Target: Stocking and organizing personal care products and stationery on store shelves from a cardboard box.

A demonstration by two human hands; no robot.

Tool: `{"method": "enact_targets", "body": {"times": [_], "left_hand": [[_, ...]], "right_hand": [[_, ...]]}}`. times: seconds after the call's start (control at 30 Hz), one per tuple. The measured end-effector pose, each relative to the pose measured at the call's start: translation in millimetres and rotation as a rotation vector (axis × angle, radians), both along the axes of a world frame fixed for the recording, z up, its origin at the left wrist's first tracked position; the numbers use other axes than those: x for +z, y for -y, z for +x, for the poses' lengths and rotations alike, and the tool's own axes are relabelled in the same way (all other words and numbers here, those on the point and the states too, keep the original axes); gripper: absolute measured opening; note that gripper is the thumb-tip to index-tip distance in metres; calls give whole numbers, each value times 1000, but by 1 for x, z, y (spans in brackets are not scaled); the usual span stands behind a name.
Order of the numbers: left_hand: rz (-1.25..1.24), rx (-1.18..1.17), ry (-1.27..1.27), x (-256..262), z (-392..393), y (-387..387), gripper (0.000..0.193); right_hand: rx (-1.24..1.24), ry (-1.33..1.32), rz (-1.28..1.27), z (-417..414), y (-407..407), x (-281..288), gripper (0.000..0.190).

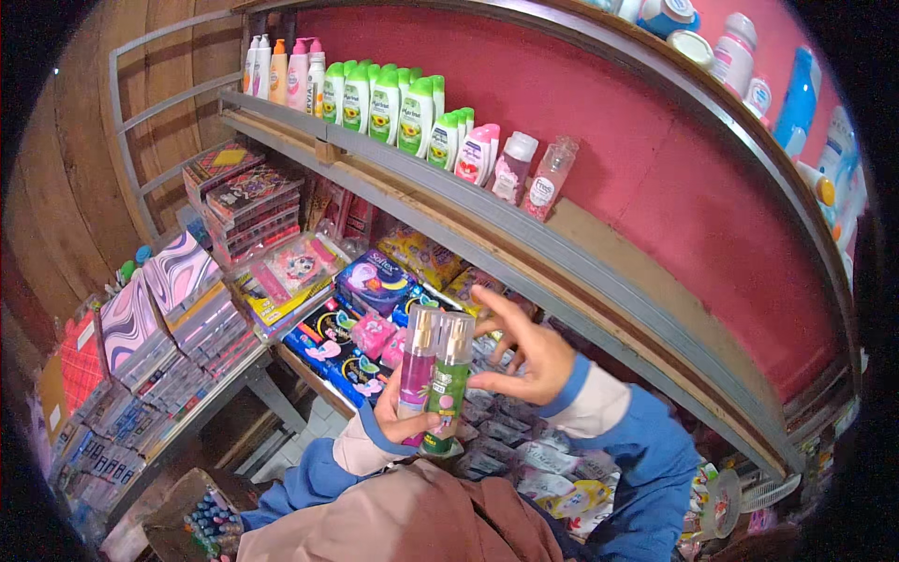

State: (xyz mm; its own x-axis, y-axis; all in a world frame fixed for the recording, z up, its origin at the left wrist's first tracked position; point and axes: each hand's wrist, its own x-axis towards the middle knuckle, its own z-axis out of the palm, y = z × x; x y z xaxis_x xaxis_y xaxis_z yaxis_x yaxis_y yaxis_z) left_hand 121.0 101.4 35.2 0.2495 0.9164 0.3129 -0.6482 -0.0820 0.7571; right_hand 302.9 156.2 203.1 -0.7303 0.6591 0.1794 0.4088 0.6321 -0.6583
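Note:
My left hand [402, 416] is closed round two clear-capped spray bottles standing side by side, upright. One is a magenta spray bottle [416, 365], the other a green spray bottle [448, 383]. Just right of the bottles' caps is my right hand [528, 351], its fingers spread and nothing in it. On the metal shelf [393, 172] beyond, a row of bottles ends with a pink clear-capped spray bottle [550, 179]. Beside that stand a white-capped bottle [514, 167], a pink-capped bottle [477, 153] and several green-capped white bottles [416, 116].
Pump bottles [279, 74] stand at the shelf's left end. Below lie blue packs of sanitary pads [376, 281] and many grey-white packets [491, 435]. Stacked notebooks [130, 334] fill a table at left. An upper shelf [632, 56] with toiletries curves across the top right.

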Motion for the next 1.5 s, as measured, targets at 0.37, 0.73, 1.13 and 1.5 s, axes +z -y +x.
{"method": "enact_targets", "body": {"times": [0.37,0.73,1.13,1.5], "left_hand": [[-8,-60,16,15,16,31,75],[-82,-51,-9,9,20,40,70],[-75,17,102,3,6,30,66],[-176,317,0,-77,-44,35,47]], "right_hand": [[126,-499,-527,9,16,-48,73],[104,-563,-486,24,15,-23,72],[2,-614,-131,43,5,59,63],[-286,-446,370,119,-140,130,56]]}}
